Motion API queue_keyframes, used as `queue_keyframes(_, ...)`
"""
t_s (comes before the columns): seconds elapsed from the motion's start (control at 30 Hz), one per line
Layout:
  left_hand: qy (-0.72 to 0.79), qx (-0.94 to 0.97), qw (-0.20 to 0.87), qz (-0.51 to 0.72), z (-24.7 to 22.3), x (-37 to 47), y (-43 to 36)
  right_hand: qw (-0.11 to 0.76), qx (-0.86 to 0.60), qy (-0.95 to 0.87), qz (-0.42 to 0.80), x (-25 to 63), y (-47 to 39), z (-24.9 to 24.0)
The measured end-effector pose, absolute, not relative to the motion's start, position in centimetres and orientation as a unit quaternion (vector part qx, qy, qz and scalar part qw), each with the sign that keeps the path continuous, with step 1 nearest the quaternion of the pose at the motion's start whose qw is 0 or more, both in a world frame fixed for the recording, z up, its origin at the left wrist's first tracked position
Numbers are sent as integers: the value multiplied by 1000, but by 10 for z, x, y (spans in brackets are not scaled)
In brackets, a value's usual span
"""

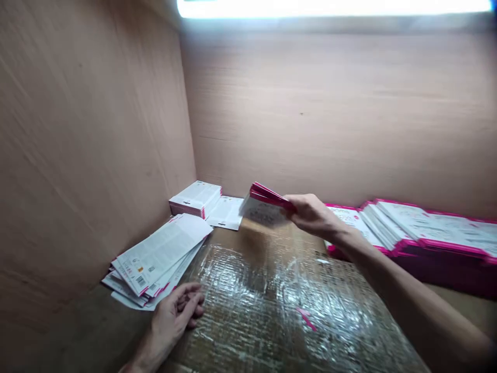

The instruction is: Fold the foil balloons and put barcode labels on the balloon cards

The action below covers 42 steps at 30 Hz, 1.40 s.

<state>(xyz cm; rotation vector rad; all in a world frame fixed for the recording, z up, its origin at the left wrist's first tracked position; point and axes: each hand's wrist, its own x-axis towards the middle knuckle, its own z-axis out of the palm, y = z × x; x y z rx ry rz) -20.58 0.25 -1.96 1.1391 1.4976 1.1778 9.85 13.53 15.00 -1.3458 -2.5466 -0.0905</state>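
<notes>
My right hand is closed on one edge of a small bunch of flat printed packets, white with pink edges. It holds them above the far middle of the wrapped surface, and their left end is blurred. My left hand rests near the front left with its fingers curled in and nothing visible in them. Just beyond it lies a loose, fanned pile of white printed packets with barcodes. A neater stack of packets stands in the back left corner, beside a flat white packet.
A long row of overlapping pink-edged packets runs along the back right. Plastic film covers the brown work surface, where pink scraps lie. Board walls rise at the left and back. A bright lamp hangs above.
</notes>
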Motion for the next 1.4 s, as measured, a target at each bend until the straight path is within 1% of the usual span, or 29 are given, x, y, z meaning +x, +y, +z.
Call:
queue_keyframes(0.1, 560, 536, 336, 535, 9, -158, 8, 122, -403, -896, 141, 146, 74, 178)
queue_keyframes(0.13, 525, 572, 322, 541, 19, -138, 7, 119, -383, -896, 190, 156, 56, 181)
queue_keyframes(0.17, 481, 607, 339, 534, 27, -118, 6, 118, -366, -893, 232, 164, 41, 181)
queue_keyframes(0.23, 394, 647, 428, 493, 39, -83, -1, 148, -361, -877, 280, 175, 16, 169)
queue_keyframes(0.27, 361, 647, 478, 471, 41, -70, -5, 194, -375, -861, 284, 180, 6, 156)
queue_keyframes(0.33, 336, 628, 542, 447, 40, -53, -14, 354, -409, -796, 271, 187, -11, 122)
queue_keyframes(0.4, 344, 624, 549, 437, 35, -47, -21, 506, -426, -696, 278, 189, -26, 78)
queue_keyframes(0.43, 347, 632, 543, 431, 32, -46, -23, 542, -435, -652, 303, 187, -33, 56)
queue_keyframes(0.53, 360, 653, 533, 399, 22, -42, -27, 550, -484, -570, 372, 176, -49, 4)
queue_keyframes(0.63, 381, 644, 526, 404, 15, -36, -28, 558, -499, -541, 384, 166, -58, -16)
queue_keyframes(0.8, 416, 632, 532, 382, 15, -36, -34, 569, -471, -531, 416, 163, -57, -4)
queue_keyframes(0.97, 404, 599, 551, 417, 9, -37, -32, 593, -489, -529, 360, 160, -55, -5)
queue_keyframes(1.13, 416, 590, 523, 453, 3, -32, -29, 603, -503, -527, 326, 160, -57, -14)
queue_keyframes(1.3, 396, 603, 530, 445, 10, -30, -35, 585, -496, -540, 346, 161, -58, -13)
queue_keyframes(1.4, 403, 606, 510, 459, 9, -31, -36, 586, -493, -524, 372, 157, -57, -11)
